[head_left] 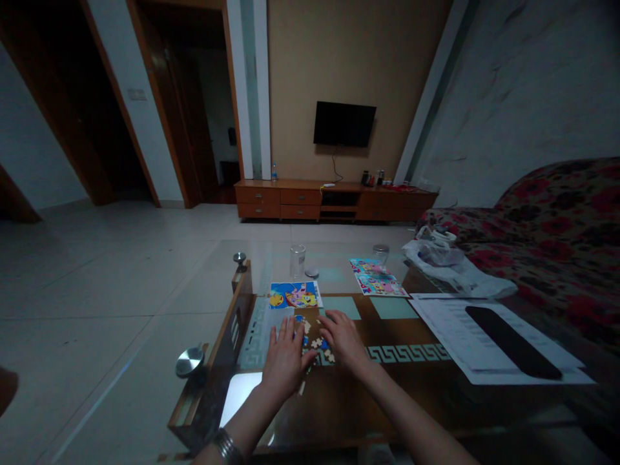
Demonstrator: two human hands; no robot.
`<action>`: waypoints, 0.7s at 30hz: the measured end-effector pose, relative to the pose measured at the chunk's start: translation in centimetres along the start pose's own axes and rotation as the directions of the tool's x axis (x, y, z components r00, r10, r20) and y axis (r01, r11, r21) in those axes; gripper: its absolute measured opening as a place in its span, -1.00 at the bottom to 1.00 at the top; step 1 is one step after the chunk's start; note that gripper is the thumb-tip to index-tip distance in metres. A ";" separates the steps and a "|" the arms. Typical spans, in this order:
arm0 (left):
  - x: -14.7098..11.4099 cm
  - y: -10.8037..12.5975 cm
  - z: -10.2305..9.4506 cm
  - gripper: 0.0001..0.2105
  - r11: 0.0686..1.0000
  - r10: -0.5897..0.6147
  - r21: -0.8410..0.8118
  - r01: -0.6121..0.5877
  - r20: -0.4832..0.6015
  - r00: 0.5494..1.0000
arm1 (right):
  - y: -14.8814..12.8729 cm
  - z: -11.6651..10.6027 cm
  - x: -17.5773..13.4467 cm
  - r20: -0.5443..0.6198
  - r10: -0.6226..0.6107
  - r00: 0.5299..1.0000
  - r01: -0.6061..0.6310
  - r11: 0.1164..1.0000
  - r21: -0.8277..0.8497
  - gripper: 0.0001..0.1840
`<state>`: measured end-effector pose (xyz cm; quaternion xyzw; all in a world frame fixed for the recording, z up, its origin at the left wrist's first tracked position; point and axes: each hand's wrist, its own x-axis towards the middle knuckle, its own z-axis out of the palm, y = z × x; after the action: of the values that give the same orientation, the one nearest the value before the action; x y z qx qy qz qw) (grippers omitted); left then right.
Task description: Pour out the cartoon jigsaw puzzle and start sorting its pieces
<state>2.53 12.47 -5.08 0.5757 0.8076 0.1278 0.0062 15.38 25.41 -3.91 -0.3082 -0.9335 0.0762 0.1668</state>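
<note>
Several small jigsaw puzzle pieces [318, 343], some blue and some pale wood-coloured, lie loose on the glass coffee table [411, 400]. My left hand [285, 361] rests palm down at their left side, fingers stretched out over the edge of a pale flat sheet [277, 316]. On the right of the pieces, my right hand [345, 341] is open with fingers slightly bent, the fingertips close to the pieces. Nothing shows in either hand, though the undersides are hidden. Just beyond my fingers lies a colourful cartoon picture [295, 295], mainly blue and yellow.
A clear glass jar [297, 261] and a round lid [312, 273] stand farther back. Another jar [380, 256] is near pink cartoon pictures [380, 284]. To the right are papers [450, 336], a dark flat object [513, 342] and a plastic bag [455, 271].
</note>
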 end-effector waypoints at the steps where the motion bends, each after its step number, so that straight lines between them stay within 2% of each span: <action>1: 0.4 0.8 0.3 -0.45 1.000 0.016 -0.009 -0.016 -0.002 1.000 | 0.9 0.0 -0.2 -0.003 -0.004 1.000 0.003 1.000 -0.015 -0.68; 8: 2.2 8.2 1.8 -0.43 0.974 0.132 -0.181 -0.135 -0.030 0.991 | 7.4 -1.4 -2.0 -0.087 0.123 0.989 -0.127 0.991 -0.039 -0.67; 11: 3.0 10.5 1.7 -0.53 0.925 0.130 -0.352 -0.141 -0.056 0.990 | 9.3 -2.3 -2.5 -0.097 0.191 0.977 -0.194 0.981 -0.016 -0.65; 14: 3.9 10.4 1.1 -0.67 0.841 0.044 -0.535 -0.080 -0.080 0.996 | 10.6 -4.0 -2.7 -0.092 0.271 0.958 -0.274 0.962 -0.022 -0.65; 17: 4.2 8.6 0.4 -0.65 0.830 -0.053 -0.557 -0.008 -0.093 0.994 | 10.8 -5.9 -3.1 -0.063 0.354 0.933 -0.355 0.935 -0.011 -0.71; 19: 3.8 7.1 0.0 -0.68 0.835 -0.069 -0.550 0.001 -0.103 0.992 | 10.0 -6.8 -3.6 0.040 0.347 0.937 -0.349 0.933 0.081 -0.76; 21: 2.9 6.1 -0.3 -0.73 0.843 -0.025 -0.537 -0.037 -0.107 0.994 | 8.6 -7.1 -4.2 0.172 0.254 0.952 -0.287 0.934 0.212 -0.80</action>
<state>7.17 17.01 -3.03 0.5453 0.7367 0.3807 0.1224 25.83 29.99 -0.50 -0.4058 -0.8759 0.2299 0.1234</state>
